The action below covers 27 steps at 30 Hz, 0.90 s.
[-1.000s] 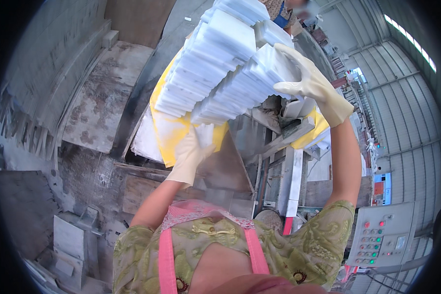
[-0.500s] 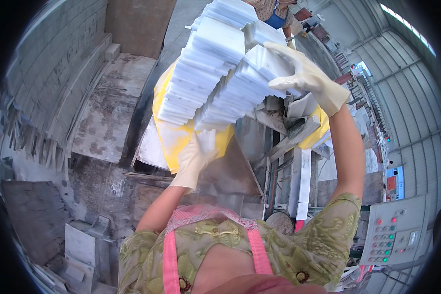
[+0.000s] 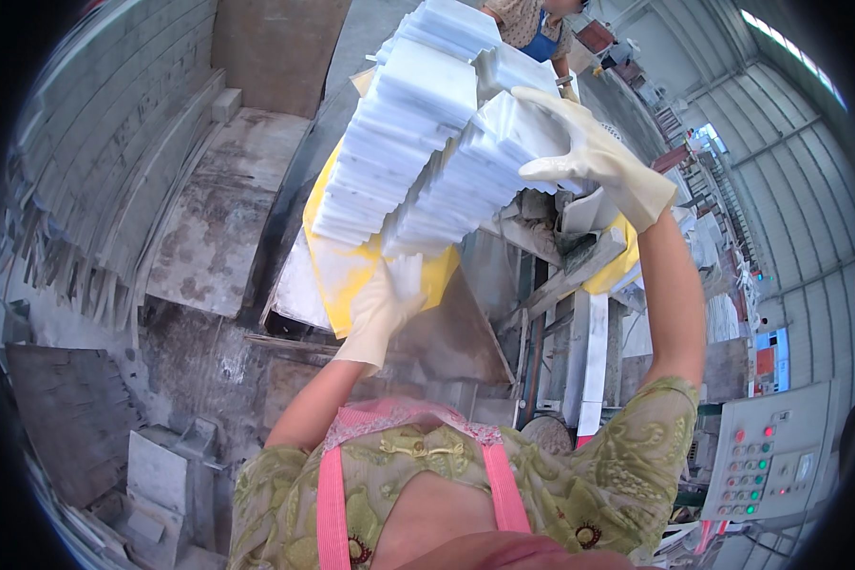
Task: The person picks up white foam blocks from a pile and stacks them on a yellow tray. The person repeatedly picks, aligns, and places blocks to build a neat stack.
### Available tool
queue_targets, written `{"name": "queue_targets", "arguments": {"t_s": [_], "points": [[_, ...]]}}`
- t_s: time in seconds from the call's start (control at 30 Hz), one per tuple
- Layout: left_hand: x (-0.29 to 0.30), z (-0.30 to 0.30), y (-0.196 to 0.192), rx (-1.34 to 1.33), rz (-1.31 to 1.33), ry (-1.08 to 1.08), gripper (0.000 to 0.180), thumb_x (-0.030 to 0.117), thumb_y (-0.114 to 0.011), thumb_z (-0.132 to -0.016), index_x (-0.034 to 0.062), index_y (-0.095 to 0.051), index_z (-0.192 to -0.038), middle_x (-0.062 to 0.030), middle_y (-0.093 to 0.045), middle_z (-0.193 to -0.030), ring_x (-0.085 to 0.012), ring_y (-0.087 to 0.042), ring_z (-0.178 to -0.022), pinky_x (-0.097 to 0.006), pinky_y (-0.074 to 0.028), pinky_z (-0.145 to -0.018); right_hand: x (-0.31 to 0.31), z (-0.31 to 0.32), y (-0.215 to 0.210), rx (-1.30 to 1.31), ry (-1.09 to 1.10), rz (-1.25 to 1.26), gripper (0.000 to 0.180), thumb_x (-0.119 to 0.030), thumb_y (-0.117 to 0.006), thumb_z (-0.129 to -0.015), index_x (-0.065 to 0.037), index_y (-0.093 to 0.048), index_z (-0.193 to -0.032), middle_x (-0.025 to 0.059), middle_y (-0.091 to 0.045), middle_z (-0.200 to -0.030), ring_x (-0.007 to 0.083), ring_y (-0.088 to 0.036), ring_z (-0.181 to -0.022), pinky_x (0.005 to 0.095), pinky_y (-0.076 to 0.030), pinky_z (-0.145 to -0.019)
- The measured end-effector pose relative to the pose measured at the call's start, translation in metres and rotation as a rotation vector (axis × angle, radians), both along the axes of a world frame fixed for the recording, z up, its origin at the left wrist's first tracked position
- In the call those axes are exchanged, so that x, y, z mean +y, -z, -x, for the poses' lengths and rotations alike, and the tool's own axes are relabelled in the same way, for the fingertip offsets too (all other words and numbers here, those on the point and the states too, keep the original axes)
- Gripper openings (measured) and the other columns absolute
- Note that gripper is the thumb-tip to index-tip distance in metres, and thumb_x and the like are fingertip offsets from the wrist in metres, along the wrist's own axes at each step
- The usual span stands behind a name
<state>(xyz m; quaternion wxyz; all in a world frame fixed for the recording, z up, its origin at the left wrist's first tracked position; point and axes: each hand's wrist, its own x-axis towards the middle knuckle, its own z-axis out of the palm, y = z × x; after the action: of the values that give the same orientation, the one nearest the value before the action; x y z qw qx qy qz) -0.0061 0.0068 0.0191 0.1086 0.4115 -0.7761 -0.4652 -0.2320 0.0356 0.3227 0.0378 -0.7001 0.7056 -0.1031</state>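
Slab stacks (image 3: 399, 138) on a sheet (image 3: 337, 296), co-worker (image 3: 534, 30) behind, control panel (image 3: 765, 456) lower right.

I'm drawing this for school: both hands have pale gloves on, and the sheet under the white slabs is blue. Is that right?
Not quite: the head view shows that the sheet under the white slabs is yellow. The left hand and right hand are both pale-gloved, as you said.

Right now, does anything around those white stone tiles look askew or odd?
Mildly: the white stone tiles sit in ragged rows with unevenly stepped edges, and to their right, grey slab pieces lie jumbled at mismatched angles.
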Motion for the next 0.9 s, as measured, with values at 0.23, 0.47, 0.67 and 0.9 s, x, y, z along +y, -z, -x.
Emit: {"name": "queue_targets", "arguments": {"t_s": [0.23, 0.47, 0.67, 0.9], "points": [[-0.006, 0.006, 0.035, -0.028, 0.278, -0.008, 0.106, 0.053, -0.082, -0.074, -0.0034, -0.035, -0.150, -0.0313, -0.060, -0.131, -0.0419, -0.059, -0.123, -0.047, -0.048, -0.101, 0.061, -0.001, 0.000, -0.413, -0.008, 0.237, 0.067, -0.032, -0.075, -0.092, -0.012, -0.050, -0.150, 0.0128, -0.057, -0.144, 0.0229, -0.051, -0.134, 0.0350, -0.039, -0.112], [-0.022, 0.009, 0.067, 0.364, 0.033, 0.041, 0.086, 0.031, -0.087, -0.078, -0.0037, -0.046, -0.145, -0.0218, -0.063, -0.131, -0.0295, -0.064, -0.116, -0.041, -0.049, -0.101, 0.458, 0.053, 0.124, -0.147, 1.227, 0.254, 0.055, -0.034, -0.069, -0.096, -0.008, -0.057, -0.142, 0.0063, -0.063, -0.137, 0.0184, -0.054, -0.130, 0.0334, -0.039, -0.111], [-0.013, 0.007, 0.034, 0.330, -0.232, 0.057, 0.085, 0.028, -0.080, -0.087, -0.0051, -0.036, -0.151, -0.0221, -0.052, -0.144, -0.0294, -0.057, -0.125, -0.040, -0.051, -0.101, 0.653, -0.075, 0.310, 0.105, 1.588, 0.115, 0.069, -0.032, -0.080, -0.082, -0.009, -0.054, -0.143, 0.0182, -0.059, -0.141, 0.0365, -0.054, -0.133, 0.0407, -0.041, -0.113], [0.005, 0.001, 0.005, 0.249, -0.227, 0.024, 0.086, 0.031, -0.078, -0.089, -0.0052, -0.033, -0.153, -0.0215, -0.047, -0.149, -0.0294, -0.053, -0.131, -0.040, -0.052, -0.099, 0.602, -0.034, 0.372, 0.162, 1.385, -0.221, 0.088, -0.026, -0.074, -0.086, -0.016, -0.028, -0.160, 0.0122, -0.028, -0.166, 0.0334, -0.025, -0.153, 0.0562, -0.021, -0.123]]}}
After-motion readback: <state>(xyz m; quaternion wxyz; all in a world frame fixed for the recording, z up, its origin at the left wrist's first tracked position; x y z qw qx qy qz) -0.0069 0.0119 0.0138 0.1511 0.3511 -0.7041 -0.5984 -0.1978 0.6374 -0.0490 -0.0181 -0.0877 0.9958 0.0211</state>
